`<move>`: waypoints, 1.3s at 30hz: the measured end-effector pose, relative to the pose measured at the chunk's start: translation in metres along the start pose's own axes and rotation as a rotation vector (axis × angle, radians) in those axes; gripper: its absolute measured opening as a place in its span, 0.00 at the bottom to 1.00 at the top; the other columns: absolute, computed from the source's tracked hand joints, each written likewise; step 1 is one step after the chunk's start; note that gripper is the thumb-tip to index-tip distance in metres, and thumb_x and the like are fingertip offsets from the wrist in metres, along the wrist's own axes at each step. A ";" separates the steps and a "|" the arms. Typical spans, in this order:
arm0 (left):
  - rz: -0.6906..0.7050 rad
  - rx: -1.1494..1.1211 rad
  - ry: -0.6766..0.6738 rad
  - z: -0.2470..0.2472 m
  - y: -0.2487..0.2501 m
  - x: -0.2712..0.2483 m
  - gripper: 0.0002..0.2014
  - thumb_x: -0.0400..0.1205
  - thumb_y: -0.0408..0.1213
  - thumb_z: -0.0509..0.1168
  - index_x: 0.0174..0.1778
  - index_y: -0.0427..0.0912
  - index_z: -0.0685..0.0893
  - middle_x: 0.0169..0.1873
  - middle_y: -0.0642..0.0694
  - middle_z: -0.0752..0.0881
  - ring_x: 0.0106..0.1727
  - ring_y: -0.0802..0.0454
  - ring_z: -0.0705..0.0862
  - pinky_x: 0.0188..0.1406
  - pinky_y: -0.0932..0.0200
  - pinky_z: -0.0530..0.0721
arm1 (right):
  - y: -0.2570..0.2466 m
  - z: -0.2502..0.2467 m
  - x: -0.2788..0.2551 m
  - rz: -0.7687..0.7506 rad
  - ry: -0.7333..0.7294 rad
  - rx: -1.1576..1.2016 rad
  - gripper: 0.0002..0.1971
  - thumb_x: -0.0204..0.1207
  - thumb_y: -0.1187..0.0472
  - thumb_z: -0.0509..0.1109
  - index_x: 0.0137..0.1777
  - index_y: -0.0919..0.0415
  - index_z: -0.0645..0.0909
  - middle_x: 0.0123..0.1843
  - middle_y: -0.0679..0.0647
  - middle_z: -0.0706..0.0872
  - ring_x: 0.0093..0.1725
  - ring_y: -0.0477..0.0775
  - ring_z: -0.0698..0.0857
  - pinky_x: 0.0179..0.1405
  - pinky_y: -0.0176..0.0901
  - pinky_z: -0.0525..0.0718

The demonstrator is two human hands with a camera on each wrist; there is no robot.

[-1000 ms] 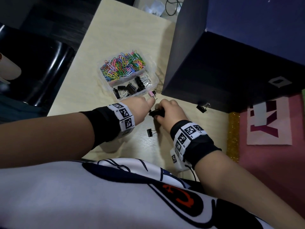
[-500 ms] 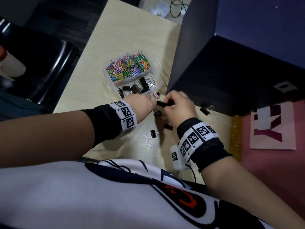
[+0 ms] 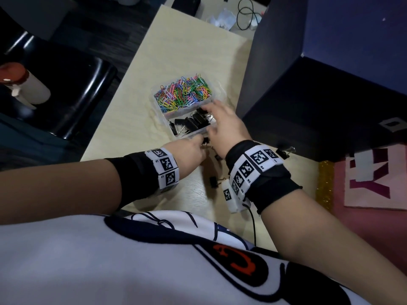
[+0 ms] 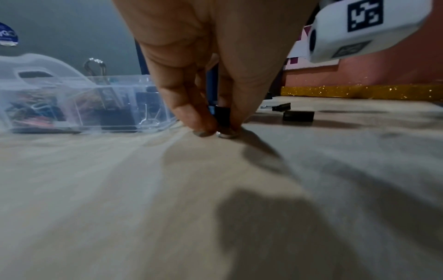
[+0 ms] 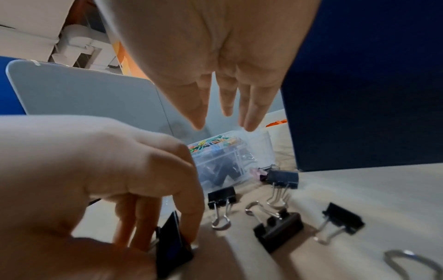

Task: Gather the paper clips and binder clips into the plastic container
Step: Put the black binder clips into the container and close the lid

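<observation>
Head view showed a clear plastic container (image 3: 217, 100) on a pale wood-grain table (image 3: 141, 111): glossy coloured wire paper clips (image 3: 182, 92) heaped in its far compartment, matte black binder clips (image 3: 190, 123) with silver wire handles in the near one. The right hand (image 3: 224, 126) hovered over that near compartment, fingers straight and spread, holding nothing. The left hand (image 4: 210, 62) pinched a small black binder clip (image 4: 223, 117) upright against the tabletop, just beside the container. Half a second before, the right hand had gripped a black clip short of the container; now it was over it and empty. More binder clips (image 5: 278, 230) lay loose nearby. A dark blue box (image 3: 330, 84) stood close by.
</observation>
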State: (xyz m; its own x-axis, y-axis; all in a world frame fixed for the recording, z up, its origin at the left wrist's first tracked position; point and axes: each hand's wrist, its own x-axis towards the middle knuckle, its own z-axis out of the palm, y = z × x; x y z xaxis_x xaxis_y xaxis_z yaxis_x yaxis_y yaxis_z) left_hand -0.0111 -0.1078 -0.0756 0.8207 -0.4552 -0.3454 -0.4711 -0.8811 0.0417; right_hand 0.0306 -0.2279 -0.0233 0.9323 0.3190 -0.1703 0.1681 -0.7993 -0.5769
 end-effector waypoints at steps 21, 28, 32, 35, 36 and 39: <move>-0.235 -0.118 0.215 -0.065 -0.044 0.013 0.18 0.77 0.38 0.64 0.61 0.37 0.75 0.55 0.35 0.76 0.57 0.35 0.76 0.46 0.43 0.82 | 0.112 -0.007 -0.067 0.721 0.210 -0.210 0.32 0.80 0.50 0.62 0.79 0.66 0.61 0.81 0.60 0.59 0.78 0.62 0.62 0.75 0.52 0.65; 0.021 0.037 0.106 -0.038 0.007 0.005 0.14 0.79 0.33 0.63 0.61 0.38 0.75 0.58 0.40 0.75 0.58 0.41 0.76 0.46 0.46 0.81 | 0.082 0.001 -0.069 0.403 0.096 -0.123 0.21 0.78 0.59 0.64 0.71 0.57 0.71 0.70 0.55 0.68 0.71 0.57 0.69 0.67 0.43 0.70; -0.041 0.057 0.017 -0.021 0.020 0.007 0.19 0.79 0.28 0.61 0.66 0.38 0.71 0.60 0.39 0.74 0.61 0.40 0.75 0.49 0.49 0.80 | 0.073 0.004 -0.073 0.344 -0.033 -0.258 0.32 0.72 0.48 0.71 0.75 0.47 0.65 0.74 0.50 0.63 0.71 0.57 0.65 0.67 0.50 0.72; -0.067 0.057 -0.011 -0.014 0.018 0.009 0.23 0.73 0.28 0.68 0.63 0.37 0.71 0.56 0.40 0.75 0.58 0.40 0.75 0.48 0.48 0.83 | 0.074 0.003 -0.076 0.364 -0.216 -0.301 0.36 0.72 0.47 0.73 0.78 0.43 0.61 0.78 0.47 0.58 0.72 0.59 0.62 0.66 0.50 0.74; -0.063 0.071 -0.017 -0.013 0.017 0.010 0.24 0.70 0.28 0.71 0.61 0.38 0.72 0.54 0.41 0.75 0.57 0.41 0.75 0.46 0.49 0.83 | 0.074 0.004 -0.076 0.344 -0.231 -0.300 0.35 0.73 0.49 0.72 0.78 0.44 0.61 0.78 0.48 0.58 0.72 0.59 0.62 0.65 0.48 0.73; -0.055 0.061 -0.061 -0.016 0.012 0.011 0.22 0.68 0.27 0.73 0.56 0.38 0.75 0.53 0.40 0.75 0.55 0.41 0.77 0.43 0.51 0.83 | 0.073 0.009 -0.078 0.260 -0.171 -0.303 0.26 0.78 0.54 0.68 0.75 0.47 0.68 0.72 0.51 0.65 0.68 0.58 0.68 0.59 0.43 0.74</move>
State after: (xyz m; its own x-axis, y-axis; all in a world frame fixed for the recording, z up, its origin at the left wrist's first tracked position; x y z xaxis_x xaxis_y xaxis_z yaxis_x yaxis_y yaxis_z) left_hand -0.0030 -0.1252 -0.0640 0.8254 -0.3964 -0.4021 -0.4465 -0.8941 -0.0352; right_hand -0.0325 -0.3066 -0.0598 0.8940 0.1467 -0.4233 0.0449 -0.9694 -0.2413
